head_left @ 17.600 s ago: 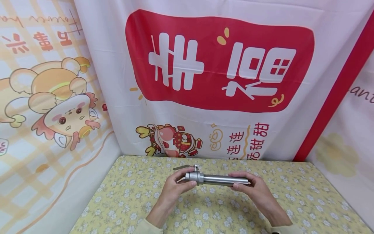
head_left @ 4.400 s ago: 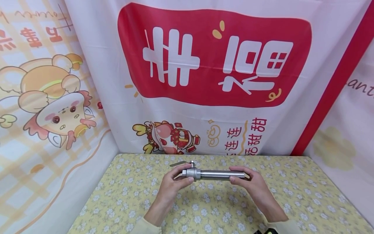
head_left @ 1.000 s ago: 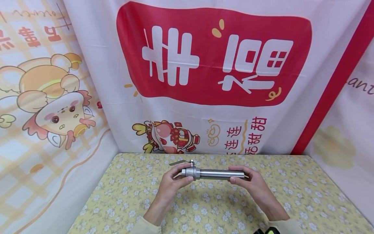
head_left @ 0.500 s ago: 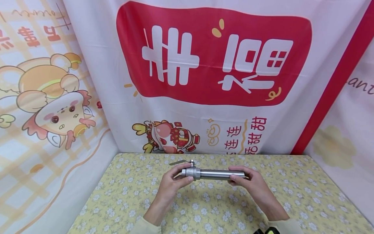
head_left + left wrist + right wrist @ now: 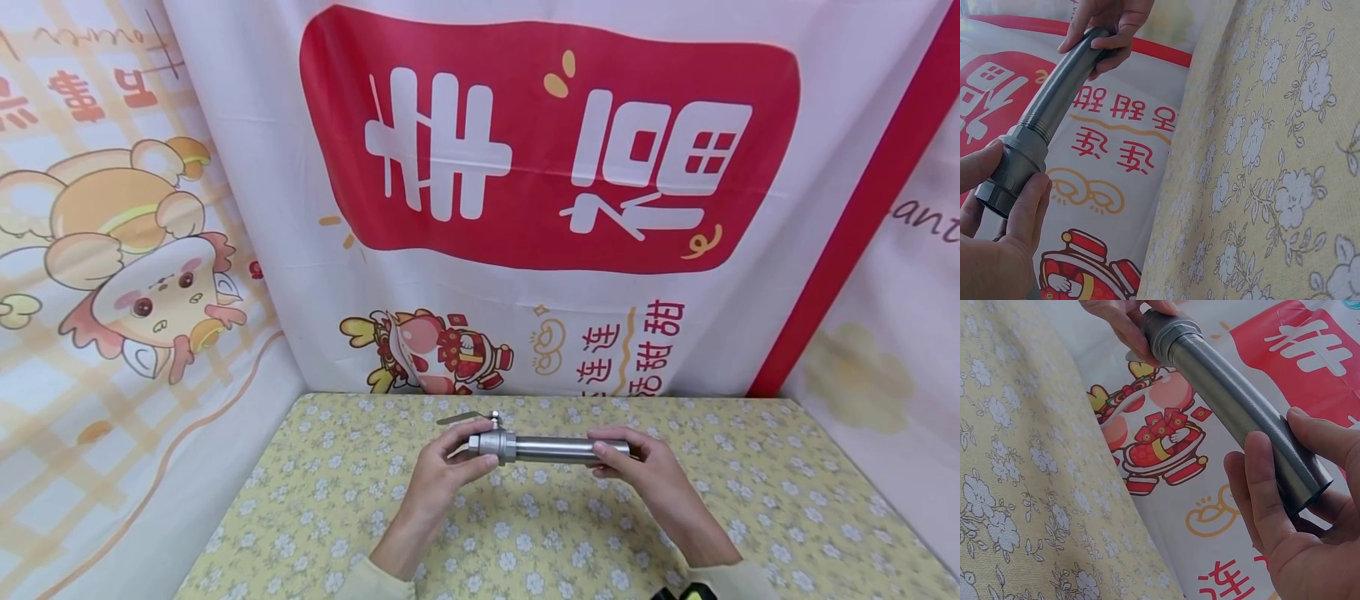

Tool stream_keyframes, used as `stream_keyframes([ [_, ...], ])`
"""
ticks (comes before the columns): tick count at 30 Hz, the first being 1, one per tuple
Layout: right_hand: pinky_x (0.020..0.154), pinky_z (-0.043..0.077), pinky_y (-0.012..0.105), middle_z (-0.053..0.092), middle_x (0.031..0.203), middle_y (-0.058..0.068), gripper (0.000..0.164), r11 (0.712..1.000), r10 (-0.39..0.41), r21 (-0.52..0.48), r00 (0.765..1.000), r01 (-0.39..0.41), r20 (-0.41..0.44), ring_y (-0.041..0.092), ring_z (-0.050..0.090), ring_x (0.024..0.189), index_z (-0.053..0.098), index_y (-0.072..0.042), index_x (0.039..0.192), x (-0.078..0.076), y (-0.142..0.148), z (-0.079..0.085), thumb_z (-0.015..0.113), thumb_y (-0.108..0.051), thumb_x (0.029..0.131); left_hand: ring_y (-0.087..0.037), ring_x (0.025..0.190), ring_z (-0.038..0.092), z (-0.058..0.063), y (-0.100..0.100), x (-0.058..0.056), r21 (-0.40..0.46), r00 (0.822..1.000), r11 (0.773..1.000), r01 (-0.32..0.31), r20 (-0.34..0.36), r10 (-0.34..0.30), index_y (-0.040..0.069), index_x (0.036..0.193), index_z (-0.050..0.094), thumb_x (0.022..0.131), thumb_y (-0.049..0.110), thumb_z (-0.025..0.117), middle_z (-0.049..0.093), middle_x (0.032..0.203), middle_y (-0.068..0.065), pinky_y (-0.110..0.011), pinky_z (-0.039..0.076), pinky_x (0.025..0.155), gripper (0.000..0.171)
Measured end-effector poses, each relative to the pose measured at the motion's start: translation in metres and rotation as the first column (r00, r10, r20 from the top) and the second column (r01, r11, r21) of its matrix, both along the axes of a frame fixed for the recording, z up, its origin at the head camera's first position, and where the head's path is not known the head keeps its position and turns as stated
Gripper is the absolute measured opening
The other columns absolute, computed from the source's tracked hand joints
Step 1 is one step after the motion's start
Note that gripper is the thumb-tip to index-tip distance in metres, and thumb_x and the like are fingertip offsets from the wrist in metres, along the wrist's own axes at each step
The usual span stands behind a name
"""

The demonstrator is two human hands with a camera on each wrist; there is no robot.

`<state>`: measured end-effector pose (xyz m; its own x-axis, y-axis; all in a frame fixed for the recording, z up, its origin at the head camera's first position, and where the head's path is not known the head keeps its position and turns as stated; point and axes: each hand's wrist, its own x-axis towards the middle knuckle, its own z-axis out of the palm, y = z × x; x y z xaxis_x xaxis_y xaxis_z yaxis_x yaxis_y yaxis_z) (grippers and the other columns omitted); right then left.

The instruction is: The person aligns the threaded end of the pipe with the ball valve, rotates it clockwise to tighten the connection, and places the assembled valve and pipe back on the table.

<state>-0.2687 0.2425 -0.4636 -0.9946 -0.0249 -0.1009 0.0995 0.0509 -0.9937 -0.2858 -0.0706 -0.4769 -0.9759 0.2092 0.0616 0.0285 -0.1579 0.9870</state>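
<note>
A metal ball valve (image 5: 491, 447) and a plain steel pipe (image 5: 557, 449) are joined end to end, held level above the table in the head view. My left hand (image 5: 438, 479) grips the valve body between thumb and fingers. The valve's flat lever (image 5: 459, 417) points left above that hand. At the other end, my right hand (image 5: 648, 471) holds the pipe, its thumb on the near side and fingers behind. Exposed thread (image 5: 1035, 125) shows where the pipe meets the valve in the left wrist view. The pipe's open end (image 5: 1313, 495) faces the right palm.
Below the hands lies a table with a yellow floral cloth (image 5: 525, 533). A white curtain with red printing (image 5: 570, 333) hangs behind its far edge. Patterned fabric (image 5: 150, 292) closes the left side, and a pale sheet (image 5: 885, 358) the right.
My right thumb has moved up from the pipe's lower edge onto its near face. Valve and pipe stay nearly in place, joined and held by both hands throughout.
</note>
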Motion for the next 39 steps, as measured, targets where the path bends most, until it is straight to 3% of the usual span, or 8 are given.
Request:
stream_keyframes([
  [9, 0.099, 0.065, 0.037, 0.068, 0.136, 0.012, 0.047, 1.0, -0.016, -0.013, 1.0, 0.016, -0.011, 0.02, 0.076, 0.107, 0.071, -0.001, 0.14, -0.0003, -0.0009, 0.0008, 0.081, -0.025, 0.101, -0.027, 0.124, 0.073, -0.0007, 0.0005, -0.0004, 0.001, 1.0, 1.0, 0.003, 0.002, -0.003, 0.007, 0.141, 0.071, 0.091, 0.009, 0.087, 0.06, 0.152, -0.017, -0.03, 0.063, 0.099, 0.053],
  [15, 0.097, 0.066, 0.039, 0.069, 0.127, 0.009, 0.042, 0.999, -0.011, -0.03, 0.999, 0.01, -0.032, 0.021, 0.076, 0.104, 0.071, -0.003, 0.134, 0.0008, -0.0011, 0.0005, 0.083, -0.023, 0.1, -0.028, 0.125, 0.073, -0.0018, 0.0004, -0.0008, 0.011, 1.0, 1.0, 0.003, 0.005, -0.003, 0.006, 0.142, 0.07, 0.091, 0.007, 0.087, 0.059, 0.153, -0.018, -0.03, 0.063, 0.1, 0.054],
  [23, 0.098, 0.064, 0.034, 0.066, 0.137, 0.008, 0.053, 0.998, 0.059, 0.029, 0.997, -0.057, -0.043, 0.02, 0.072, 0.113, 0.068, -0.006, 0.143, 0.0033, 0.0029, 0.0026, 0.087, -0.019, 0.095, -0.028, 0.126, 0.072, -0.0025, -0.0013, -0.0016, 0.008, 0.999, 1.0, -0.009, 0.047, 0.008, 0.01, 0.144, 0.07, 0.09, 0.012, 0.089, 0.059, 0.154, -0.016, -0.032, 0.063, 0.101, 0.057],
  [39, 0.098, 0.065, 0.034, 0.07, 0.131, 0.007, 0.051, 0.998, 0.055, 0.042, 0.997, -0.053, -0.055, 0.02, 0.073, 0.111, 0.068, -0.006, 0.142, 0.0042, 0.0021, 0.0032, 0.086, -0.02, 0.096, -0.027, 0.126, 0.072, -0.0016, -0.0018, -0.0018, 0.018, 0.999, 1.0, -0.006, 0.043, 0.005, 0.01, 0.144, 0.07, 0.092, 0.012, 0.088, 0.058, 0.153, -0.016, -0.031, 0.063, 0.1, 0.055],
])
